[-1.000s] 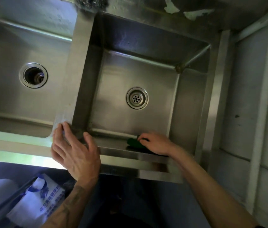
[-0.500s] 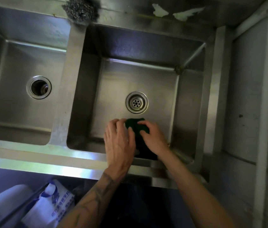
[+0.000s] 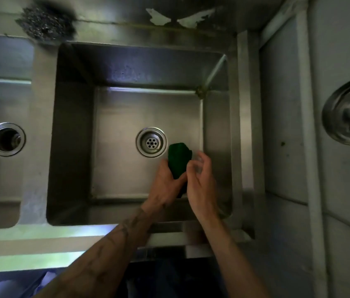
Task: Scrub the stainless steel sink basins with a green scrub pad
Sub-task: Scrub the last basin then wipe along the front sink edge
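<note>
The green scrub pad (image 3: 178,160) has passed from the right hand (image 3: 201,181) into the left hand (image 3: 163,186), beside the drain (image 3: 151,142).

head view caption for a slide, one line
Left hand grips the green scrub pad beside the drain strainer in the right basin, right hand close alongside.

Left hand (image 3: 165,183) grips the pad (image 3: 178,157), right hand (image 3: 201,186) alongside, fingers (image 3: 204,161) loosely curled.

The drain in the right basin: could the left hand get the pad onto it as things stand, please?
Probably yes. The left hand grips the pad just right of the drain, the pad's edge nearly reaching its rim. Nothing lies between them, and the right hand sits farther right.
</note>
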{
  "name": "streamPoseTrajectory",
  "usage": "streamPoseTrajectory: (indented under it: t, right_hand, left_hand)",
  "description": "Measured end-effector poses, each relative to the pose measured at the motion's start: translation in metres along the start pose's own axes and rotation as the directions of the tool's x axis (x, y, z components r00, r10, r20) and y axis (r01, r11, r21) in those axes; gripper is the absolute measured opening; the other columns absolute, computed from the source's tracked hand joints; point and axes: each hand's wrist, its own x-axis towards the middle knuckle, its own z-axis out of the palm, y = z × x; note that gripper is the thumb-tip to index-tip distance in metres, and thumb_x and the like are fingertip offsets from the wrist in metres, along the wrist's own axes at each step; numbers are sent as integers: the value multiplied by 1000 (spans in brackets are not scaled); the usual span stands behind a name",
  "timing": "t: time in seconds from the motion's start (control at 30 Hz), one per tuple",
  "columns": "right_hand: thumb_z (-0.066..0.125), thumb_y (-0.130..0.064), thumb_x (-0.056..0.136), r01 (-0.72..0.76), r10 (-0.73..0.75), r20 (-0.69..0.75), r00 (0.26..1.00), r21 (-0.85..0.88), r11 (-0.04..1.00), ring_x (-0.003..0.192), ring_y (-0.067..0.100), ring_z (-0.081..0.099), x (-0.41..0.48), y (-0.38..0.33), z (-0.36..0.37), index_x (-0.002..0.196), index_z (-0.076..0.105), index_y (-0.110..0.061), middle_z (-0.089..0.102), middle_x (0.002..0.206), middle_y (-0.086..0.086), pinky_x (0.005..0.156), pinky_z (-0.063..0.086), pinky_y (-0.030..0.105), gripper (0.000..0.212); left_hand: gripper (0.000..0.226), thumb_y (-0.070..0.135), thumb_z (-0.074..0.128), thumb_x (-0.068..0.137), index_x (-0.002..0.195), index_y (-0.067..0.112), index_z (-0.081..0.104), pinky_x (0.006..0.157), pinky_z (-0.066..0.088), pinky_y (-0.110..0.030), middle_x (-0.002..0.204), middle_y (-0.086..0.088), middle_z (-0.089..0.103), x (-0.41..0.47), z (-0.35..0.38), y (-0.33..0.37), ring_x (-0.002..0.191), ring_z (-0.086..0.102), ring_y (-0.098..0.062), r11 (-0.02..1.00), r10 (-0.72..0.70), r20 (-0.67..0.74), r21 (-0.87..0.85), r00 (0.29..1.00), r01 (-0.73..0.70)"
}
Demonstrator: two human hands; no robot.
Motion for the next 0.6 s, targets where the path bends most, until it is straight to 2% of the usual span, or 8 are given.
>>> streamPoseTrajectory:
  t: [0.1, 0.17, 0.27, 0.33, 0.4, 0.47, 0.53, 0.6]
  right_hand:
    - [56, -21, 106, 168, -200, -216, 956, -160, 973, 107, -9, 59, -4, 5, -35, 143, 50, -24, 60, 126, -8, 86, 51, 10, 38]
    - [58, -17, 104, 312, -399, -376, 837, -271, 911, 108, -9, 56, 4, 6, -62, 137, 53, -22, 59, 124, -4, 88, 44, 5, 33]
    - [60, -17, 101, 328, -560, -423, 712, -506, 798, 121, 15, 52, 31, 15, -92, 138, 54, -15, 54, 130, 9, 104, 37, 17, 37]
    - [61, -20, 101, 266, -575, -389, 720, -611, 745, 129, 26, 48, 48, 24, -101, 140, 53, -13, 50, 137, 12, 110, 41, 36, 41]
    - [60, -25, 102, 249, -554, -346, 757, -631, 734, 131, 26, 46, 59, 28, -106, 143, 51, -14, 47, 141, 11, 109, 45, 43, 42]
    - [58, -28, 103, 271, -564, -299, 770, -647, 713, 129, 21, 46, 65, 30, -108, 144, 50, -16, 46, 142, 10, 105, 43, 32, 43]
    - [57, -29, 103, 284, -571, -271, 775, -658, 697, 127, 17, 45, 67, 30, -107, 144, 49, -16, 45, 142, 10, 103, 37, 21, 44]
    - [58, -28, 103, 285, -567, -268, 779, -655, 700, 127, 16, 46, 68, 31, -105, 144, 49, -15, 45, 143, 9, 102, 35, 16, 44]
  left_hand:
    - [52, 24, 75, 100, 140, 5, 47, 99, 59, -48, 134, -18, 62, 19, 19, 0, 118, 66, -33, 997, -70, 32, 47, 997, 69]
    - [57, 16, 77, 97, 144, 4, 46, 108, 55, -44, 139, -19, 62, 29, 37, -2, 127, 63, -36, 995, -71, 21, 76, 997, 69]
    - [64, 13, 79, 94, 149, 9, 46, 101, 46, -27, 142, -14, 63, 39, 63, -6, 131, 61, -31, 993, -82, 64, 94, 995, 76]
    - [66, 16, 78, 96, 152, 12, 44, 102, 45, -29, 145, -13, 61, 43, 77, -10, 132, 61, -31, 989, -120, 129, 100, 984, 107]
    - [63, 17, 75, 98, 153, 11, 43, 102, 46, -29, 146, -14, 60, 43, 88, -13, 132, 60, -31, 983, -161, 178, 118, 971, 142]
    - [60, 16, 72, 100, 152, 7, 43, 99, 43, -26, 147, -15, 58, 40, 92, -15, 134, 58, -32, 973, -188, 213, 174, 959, 152]
    - [64, 15, 71, 99, 156, 10, 41, 105, 47, -29, 151, -12, 55, 39, 90, -14, 135, 58, -30, 971, -193, 263, 189, 945, 146]
    - [55, 12, 73, 98, 145, 23, 48, 94, 54, -30, 147, -6, 60, 40, 85, -12, 117, 63, -19, 981, -194, 329, 89, 924, 174]
